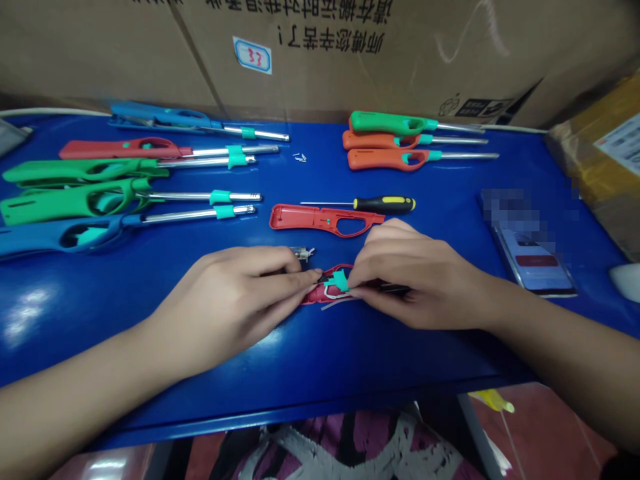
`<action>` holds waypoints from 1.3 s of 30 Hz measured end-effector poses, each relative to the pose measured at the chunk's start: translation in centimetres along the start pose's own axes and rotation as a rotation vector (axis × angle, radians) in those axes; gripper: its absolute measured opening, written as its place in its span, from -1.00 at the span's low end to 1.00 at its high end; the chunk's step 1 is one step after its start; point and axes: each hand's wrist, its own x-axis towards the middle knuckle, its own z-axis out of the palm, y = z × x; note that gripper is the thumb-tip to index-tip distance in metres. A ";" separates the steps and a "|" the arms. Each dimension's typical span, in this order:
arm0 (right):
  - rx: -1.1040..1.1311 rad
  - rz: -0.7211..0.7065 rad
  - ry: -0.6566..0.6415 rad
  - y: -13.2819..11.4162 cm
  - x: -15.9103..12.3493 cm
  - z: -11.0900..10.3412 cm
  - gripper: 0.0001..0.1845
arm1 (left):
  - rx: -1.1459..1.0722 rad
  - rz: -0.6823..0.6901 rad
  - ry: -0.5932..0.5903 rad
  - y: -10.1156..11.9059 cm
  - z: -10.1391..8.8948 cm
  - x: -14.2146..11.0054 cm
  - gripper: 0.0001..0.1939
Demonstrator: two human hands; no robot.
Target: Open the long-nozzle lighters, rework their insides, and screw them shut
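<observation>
Both hands work at a red lighter half-shell lying on the blue table, with a teal trigger and white wire inside it. My left hand is closed over the shell's left end, fingertips pressing near a black part; a small clear-and-metal piece shows just beyond its fingers. My right hand pinches at the trigger end, and what sits between its fingertips is mostly hidden. Behind the hands lie the other red half-shell and a black-and-yellow screwdriver.
Several opened lighters with metal tubes lie at the left. Three closed lighters lie at the back right. Tiny screws are scattered between them. A phone rests at the right. Cardboard boxes stand along the back and right.
</observation>
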 end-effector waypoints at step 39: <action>0.064 0.035 -0.047 0.0 0.1 0.0 -0.90 | 0.088 0.036 -0.004 0.2 -0.1 0.3 -0.76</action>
